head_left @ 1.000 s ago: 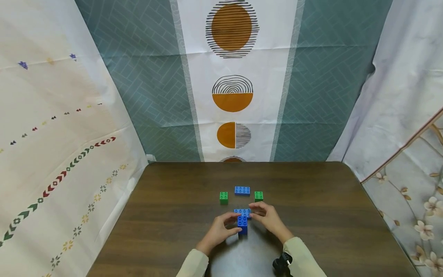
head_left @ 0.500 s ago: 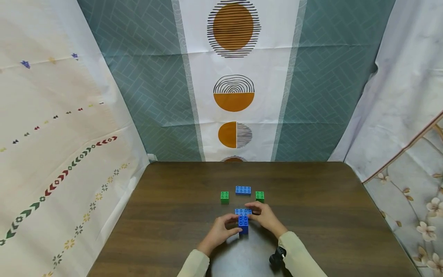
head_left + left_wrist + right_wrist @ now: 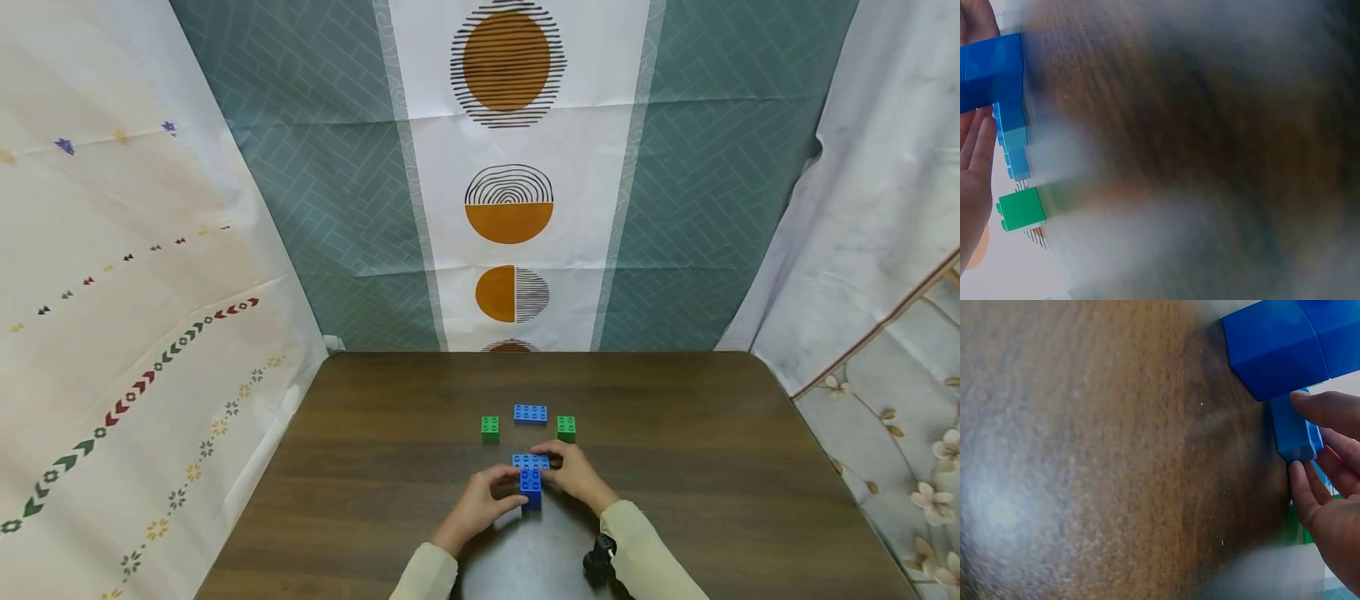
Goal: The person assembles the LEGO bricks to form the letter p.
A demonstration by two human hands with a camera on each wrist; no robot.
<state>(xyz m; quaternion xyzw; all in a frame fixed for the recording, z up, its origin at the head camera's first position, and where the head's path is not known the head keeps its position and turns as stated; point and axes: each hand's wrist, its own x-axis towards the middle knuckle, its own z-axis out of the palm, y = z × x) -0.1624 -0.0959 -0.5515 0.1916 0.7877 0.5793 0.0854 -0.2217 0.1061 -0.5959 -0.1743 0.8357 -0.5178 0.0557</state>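
Observation:
A stack of dark blue toy building bricks stands upright on the table, with a seam between its layers in the right wrist view. My left hand pinches it from the left with thumb and fingers. Directly behind the stack lies a lighter blue brick, partly hidden by the stack and by fingers. My right hand grips this brick at its right end; in the right wrist view the thumb is on its near side and fingertips are at its end.
Beyond the hands, another blue brick lies between a green brick on the left and another green brick on the right. The brown table meets hanging cloths at its back and sides.
My right hand has moved slightly left, its fingers closing in around the lighter blue brick. The left hand stays on the dark blue stack. The whole head view has shifted a little.

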